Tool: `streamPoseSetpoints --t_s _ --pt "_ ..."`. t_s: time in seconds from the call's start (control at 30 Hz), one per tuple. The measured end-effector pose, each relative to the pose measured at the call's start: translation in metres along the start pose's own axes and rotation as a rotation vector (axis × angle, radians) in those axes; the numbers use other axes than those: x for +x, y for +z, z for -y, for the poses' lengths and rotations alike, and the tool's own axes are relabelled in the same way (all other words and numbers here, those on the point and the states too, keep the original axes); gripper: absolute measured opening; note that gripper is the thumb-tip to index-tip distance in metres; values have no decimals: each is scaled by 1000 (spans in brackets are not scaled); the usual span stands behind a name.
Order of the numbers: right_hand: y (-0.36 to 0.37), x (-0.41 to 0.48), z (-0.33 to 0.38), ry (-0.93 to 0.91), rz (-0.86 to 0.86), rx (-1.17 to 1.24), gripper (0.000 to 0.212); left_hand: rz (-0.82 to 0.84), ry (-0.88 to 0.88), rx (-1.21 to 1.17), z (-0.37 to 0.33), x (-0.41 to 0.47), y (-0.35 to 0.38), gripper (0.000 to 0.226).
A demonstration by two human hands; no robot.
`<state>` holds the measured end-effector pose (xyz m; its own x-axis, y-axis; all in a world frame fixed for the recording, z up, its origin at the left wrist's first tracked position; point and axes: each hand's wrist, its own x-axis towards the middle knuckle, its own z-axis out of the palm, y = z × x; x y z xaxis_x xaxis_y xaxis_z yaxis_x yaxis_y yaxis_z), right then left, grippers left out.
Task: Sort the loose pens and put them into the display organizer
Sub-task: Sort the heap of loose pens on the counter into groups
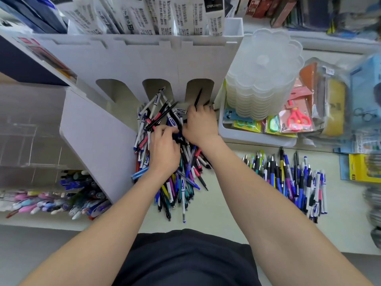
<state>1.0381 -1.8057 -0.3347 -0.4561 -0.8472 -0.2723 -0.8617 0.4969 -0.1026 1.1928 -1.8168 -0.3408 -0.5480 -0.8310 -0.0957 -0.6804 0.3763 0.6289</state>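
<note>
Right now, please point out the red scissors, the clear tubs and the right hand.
red scissors (297, 117): head view, on the handles.
clear tubs (251, 93): head view, side of the stack.
right hand (201, 124): head view, back of the hand.

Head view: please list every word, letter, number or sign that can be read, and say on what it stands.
"A", in blue, on white pens in the loose pile and in the sorted row at the right.
White packets at the top: dense black print, too blurred to read.
Black label at the top: pale word, upside down, unreadable.
Yellow pack and blue pack at the right: too blurred.
</note>
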Motion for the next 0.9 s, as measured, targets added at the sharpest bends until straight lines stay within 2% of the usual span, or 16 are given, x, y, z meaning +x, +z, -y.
streamPoseSetpoints --t_s 0.07,0.2,0.3,0.4,0.47,0.6,0.67,0.73,0.83,0.9 --pt "8 -14 3 -17 -16 66 43 -13 -7 -19 0 -1 1 43" --pt "24 -49 8 -13 -56 208 61 -90 -34 -90 -2 -2 2 35" --pt "28 -77 4 9 -88 219 60 -129 -55 -120 -3 -1 1 33" --pt "32 -100 2 -23 -114 230 55 -120 8 -99 -5 3 3 34" --pt "36 -107 -2 -53 -152 324 49 -26 74 -31 -8 9 3 39" --pt "45 -115 -14 -153 -334 612 23 348 192 303 -14 15 0 64" --pt "51 -122 -18 -163 -424 678 17 388 230 397 -11 16 2 69" --pt "56 -128 -22 -86 -464 691 18 381 233 398 -10 18 5 68" --pt "62 -131 -29 42 -460 722 21 375 232 335 -9 20 8 60" --pt "63 -128 -33 62 -427 728 29 390 225 293 -10 20 8 57"
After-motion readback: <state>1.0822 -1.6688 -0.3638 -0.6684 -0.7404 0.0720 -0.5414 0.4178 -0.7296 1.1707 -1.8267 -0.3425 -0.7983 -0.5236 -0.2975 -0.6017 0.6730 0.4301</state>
